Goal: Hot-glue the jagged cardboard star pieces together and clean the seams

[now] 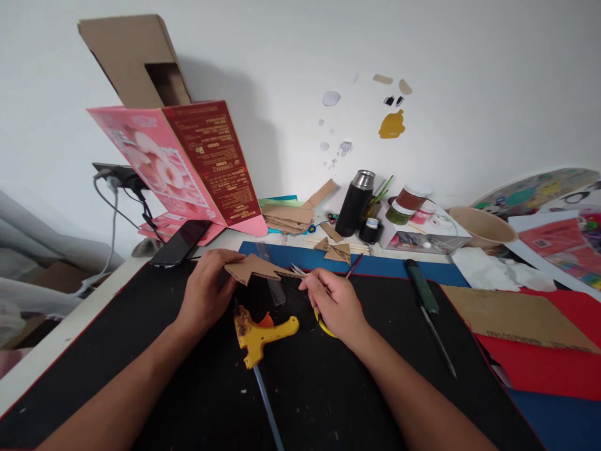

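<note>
My left hand (211,285) is closed on the left end of a brown cardboard piece (256,268) with a zigzag-cut lower edge, held above the black mat. My right hand (333,297) is closed around a pair of scissors (323,326). Their yellow handle shows under the palm, and the metal blades stick out beside the cardboard's narrow right end. Whether my right fingertips also touch that end cannot be made out. Below the cardboard lies a yellow glue gun (258,335) with an orange trigger and a clear glue stick (267,407) trailing from it.
A phone (181,243) and a pink box (178,163) stand at the left. Cardboard scraps (291,216), a black flask (355,203) and paint jars (410,200) line the back. On the right are a green-handled cutter (421,288) and a cardboard sheet (516,316) on red card (539,369).
</note>
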{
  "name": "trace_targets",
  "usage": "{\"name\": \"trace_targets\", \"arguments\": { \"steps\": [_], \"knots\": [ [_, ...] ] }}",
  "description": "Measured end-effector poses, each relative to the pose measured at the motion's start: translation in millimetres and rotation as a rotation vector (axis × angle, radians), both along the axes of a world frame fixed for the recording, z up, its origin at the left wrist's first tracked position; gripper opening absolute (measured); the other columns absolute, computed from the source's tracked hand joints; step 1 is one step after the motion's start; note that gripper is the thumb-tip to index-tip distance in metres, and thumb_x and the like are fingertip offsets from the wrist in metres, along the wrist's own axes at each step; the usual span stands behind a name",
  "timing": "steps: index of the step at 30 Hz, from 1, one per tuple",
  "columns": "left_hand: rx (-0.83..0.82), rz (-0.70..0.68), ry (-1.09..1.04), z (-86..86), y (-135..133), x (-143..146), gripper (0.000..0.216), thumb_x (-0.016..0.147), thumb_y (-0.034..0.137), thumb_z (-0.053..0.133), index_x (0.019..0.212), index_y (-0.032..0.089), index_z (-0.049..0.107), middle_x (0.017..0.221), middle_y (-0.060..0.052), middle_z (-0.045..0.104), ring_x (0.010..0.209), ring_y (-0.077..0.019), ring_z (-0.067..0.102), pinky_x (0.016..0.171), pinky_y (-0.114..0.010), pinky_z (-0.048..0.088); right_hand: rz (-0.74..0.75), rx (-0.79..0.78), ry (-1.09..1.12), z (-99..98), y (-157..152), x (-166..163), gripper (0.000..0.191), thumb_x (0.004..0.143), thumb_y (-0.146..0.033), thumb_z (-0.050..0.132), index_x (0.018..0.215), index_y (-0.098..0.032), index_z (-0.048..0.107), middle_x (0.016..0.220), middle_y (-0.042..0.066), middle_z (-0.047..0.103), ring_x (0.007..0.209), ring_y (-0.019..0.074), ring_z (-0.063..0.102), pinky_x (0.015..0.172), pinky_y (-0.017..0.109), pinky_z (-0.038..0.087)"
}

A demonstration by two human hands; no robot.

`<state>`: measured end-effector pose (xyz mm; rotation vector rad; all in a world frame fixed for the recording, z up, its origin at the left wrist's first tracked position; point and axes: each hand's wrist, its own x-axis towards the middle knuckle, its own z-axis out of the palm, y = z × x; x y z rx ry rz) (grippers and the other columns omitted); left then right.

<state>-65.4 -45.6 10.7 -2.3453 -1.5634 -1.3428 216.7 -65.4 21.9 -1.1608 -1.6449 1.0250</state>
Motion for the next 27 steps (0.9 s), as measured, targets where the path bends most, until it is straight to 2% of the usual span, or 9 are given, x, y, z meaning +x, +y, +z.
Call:
{"name": "trace_targets", "arguments": {
  "steps": [5,9,13,16,23,27],
  "knots": [
    [0.021,-0.006,0.005,0.0,2,-3,0.022,0.093,0.019,0.061,0.114,0.026,0.067,0.111,-0.006,0.075,0.108,-0.0260,0.070,0.099,-0.041,0.056,0.001,0.020,-0.035,-0.5,1,1,0.042,0.108,-0.055,0.052,0.087,-0.023,0.070,0.061,-0.003,0.058,0.054,0.0159,0.056,0.054,0.027,0.039],
    [0.018,0.058,-0.055,1.3,4,-8,0.018,0.095,0.024,0.061,0.112,0.026,0.067,0.112,-0.005,0.075,0.108,-0.0261,0.070,0.099,-0.041,0.056,0.032,0.117,-0.157,3.5,-5,-2,0.037,0.108,-0.050,0.057,0.087,-0.023,0.071,0.071,0.000,0.068,0.064,0.0168,0.062,0.061,0.028,0.042],
    [0.037,0.097,-0.084,1.2,7,-12,0.019,0.095,0.023,0.061,0.112,0.026,0.068,0.112,-0.005,0.075,0.109,-0.0259,0.070,0.100,-0.040,0.055,0.272,0.244,-0.389,9.8,-18,-14,0.032,0.107,-0.053,0.064,0.101,-0.024,0.077,0.074,0.000,0.072,0.067,0.0174,0.064,0.065,0.029,0.043],
    [0.052,0.092,-0.105,-0.7,8,-12,0.021,0.094,0.020,0.060,0.112,0.025,0.069,0.112,-0.006,0.075,0.107,-0.0249,0.069,0.098,-0.038,0.055,0.395,0.360,-0.584,14.2,-26,-22,0.036,0.102,-0.056,0.071,0.115,-0.023,0.078,0.099,0.007,0.078,0.094,0.0252,0.068,0.082,0.035,0.050],
    [0.010,0.077,-0.174,-4.5,9,-10,0.017,0.098,0.025,0.060,0.112,0.023,0.069,0.111,-0.007,0.075,0.107,-0.0244,0.068,0.098,-0.038,0.054,0.434,0.330,-0.817,13.6,-30,-26,0.058,0.091,-0.050,0.087,0.140,-0.023,0.070,0.121,0.009,0.073,0.113,0.0320,0.064,0.098,0.045,0.051],
    [-0.014,0.074,-0.208,-6.5,11,-8,0.015,0.100,0.029,0.059,0.110,0.023,0.069,0.110,-0.006,0.075,0.106,-0.0243,0.069,0.098,-0.038,0.055,0.430,0.317,-0.844,9.5,-33,-28,0.059,0.092,-0.051,0.085,0.142,-0.024,0.069,0.123,0.010,0.072,0.116,0.0336,0.064,0.100,0.046,0.050]
  ]
}}
